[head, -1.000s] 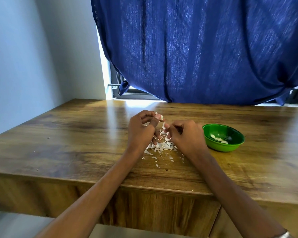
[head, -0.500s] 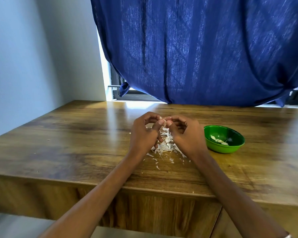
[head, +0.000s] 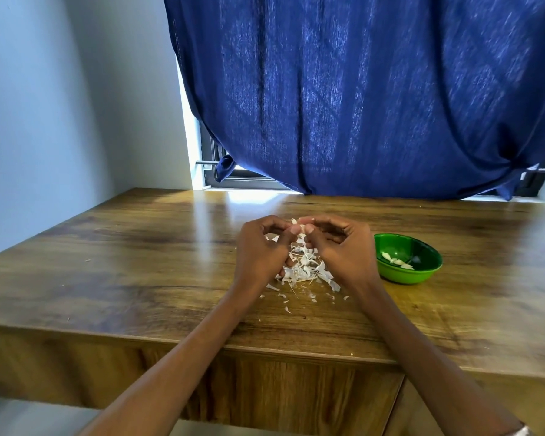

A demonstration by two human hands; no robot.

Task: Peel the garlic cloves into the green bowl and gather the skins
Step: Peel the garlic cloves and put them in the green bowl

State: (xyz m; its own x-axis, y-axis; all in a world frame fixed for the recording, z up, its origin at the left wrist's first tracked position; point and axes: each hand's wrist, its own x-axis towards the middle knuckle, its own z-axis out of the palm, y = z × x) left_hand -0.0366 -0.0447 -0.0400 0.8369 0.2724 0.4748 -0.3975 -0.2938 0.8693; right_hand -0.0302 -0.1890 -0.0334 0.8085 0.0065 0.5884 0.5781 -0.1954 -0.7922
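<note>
Both hands up over table (head: 139, 247), fingertips meeting. L hand (head: 260, 251) & R hand (head: 343, 247) each pinching same small clove (head: 301, 228) btw thumb and forefinger, other fingers curled. Clove held just above skins (head: 306, 267), bit of skin sticking up at top. Skins heaped on table directly under hands, a few stray flakes scattered toward near edge. Bowl (head: 422, 272) just right of R hand, not touching; a few peeled cloves (head: 394, 259) inside. Curtain (head: 359, 89) hanging behind table.

Green bowl (head: 407, 273), white skins (head: 304, 267), blue curtain (head: 359, 89).
</note>
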